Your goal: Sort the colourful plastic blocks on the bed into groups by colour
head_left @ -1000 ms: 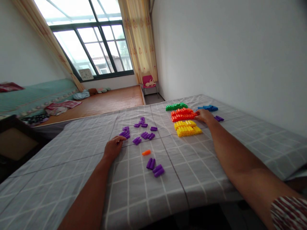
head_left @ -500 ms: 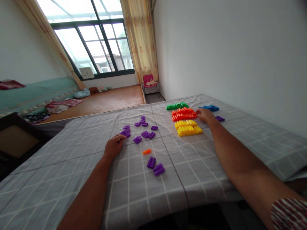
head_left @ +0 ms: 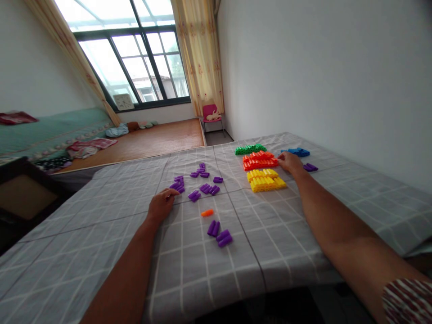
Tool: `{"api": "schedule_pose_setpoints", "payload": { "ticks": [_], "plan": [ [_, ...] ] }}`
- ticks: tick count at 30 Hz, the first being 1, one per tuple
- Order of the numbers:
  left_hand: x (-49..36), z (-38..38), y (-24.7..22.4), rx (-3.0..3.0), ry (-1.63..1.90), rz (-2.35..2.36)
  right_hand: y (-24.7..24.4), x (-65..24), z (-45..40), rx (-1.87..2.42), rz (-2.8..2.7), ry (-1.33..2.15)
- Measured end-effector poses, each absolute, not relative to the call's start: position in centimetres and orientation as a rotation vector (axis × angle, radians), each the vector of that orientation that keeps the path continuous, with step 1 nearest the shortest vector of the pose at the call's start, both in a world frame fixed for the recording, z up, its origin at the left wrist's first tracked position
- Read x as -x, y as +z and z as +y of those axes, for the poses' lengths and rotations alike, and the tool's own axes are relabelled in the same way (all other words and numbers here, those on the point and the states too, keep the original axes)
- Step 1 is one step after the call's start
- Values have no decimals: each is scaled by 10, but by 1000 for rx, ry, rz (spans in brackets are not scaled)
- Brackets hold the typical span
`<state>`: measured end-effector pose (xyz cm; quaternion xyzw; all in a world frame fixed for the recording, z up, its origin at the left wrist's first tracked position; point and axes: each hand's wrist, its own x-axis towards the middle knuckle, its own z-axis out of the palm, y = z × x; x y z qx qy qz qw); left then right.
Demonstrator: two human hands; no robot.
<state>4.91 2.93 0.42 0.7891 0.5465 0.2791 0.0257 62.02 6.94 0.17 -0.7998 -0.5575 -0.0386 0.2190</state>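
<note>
My left hand (head_left: pixel 162 203) rests on the cloth with its fingers loosely bent and fingertips at a cluster of small purple plastic tubes (head_left: pixel 177 184); it does not appear to grip one. My right hand (head_left: pixel 289 162) is at the right end of stacked orange-red tubes (head_left: pixel 259 160), its thumb and fingers drawn together. Whatever is between them is too small to tell. Just behind that hand lie blue tubes (head_left: pixel 299 152), partly covered by it. Yellow tubes (head_left: pixel 266 180) are stacked in front of the orange-red ones, and green tubes (head_left: pixel 250 149) behind.
More purple tubes (head_left: pixel 209 189) lie scattered mid-table, several nearer me (head_left: pixel 224 238), and others (head_left: pixel 310 167) right of my right hand. A single orange piece (head_left: pixel 207 212) lies between. Grey checked cloth (head_left: pixel 286 234) covers the table. A white wall (head_left: pixel 320 67) borders the right side.
The whole view has shifted slightly. Both hands stay at the same spots beside the tubes, and no tube has visibly moved.
</note>
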Motion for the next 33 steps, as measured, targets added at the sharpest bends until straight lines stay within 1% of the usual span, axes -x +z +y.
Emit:
{"api": "schedule_pose_setpoints", "payload": {
  "ticks": [7, 12, 17, 21, 24, 26, 29, 31, 33],
  "plan": [
    [-49, 30, 4, -2444, 864, 1688, 11, -623, 65, 2241, -1547, -60],
    [-49, 30, 4, -2441, 859, 1691, 9, -622, 69, 2169, -1611, -39],
    [-49, 30, 4, -2438, 851, 1695, 7, -623, 67, 2197, -1558, -23],
    [-49, 30, 3, -2424, 857, 1694, 19, -615, 62, 2161, -1471, -139],
    [-51, 28, 4, -2409, 864, 1697, 43, -586, 58, 1955, -1484, -209],
    [-52, 27, 4, -2408, 866, 1696, 61, -551, 50, 1738, -1641, -129],
    [-53, 27, 4, -2411, 863, 1691, 76, -478, 28, 1321, -2019, 160],
    [-53, 27, 4, -2410, 860, 1690, 73, -428, 9, 1009, -2276, 391],
    [-54, 26, 4, -2409, 863, 1688, 62, -387, -9, 741, -2497, 521]
  ]
}}
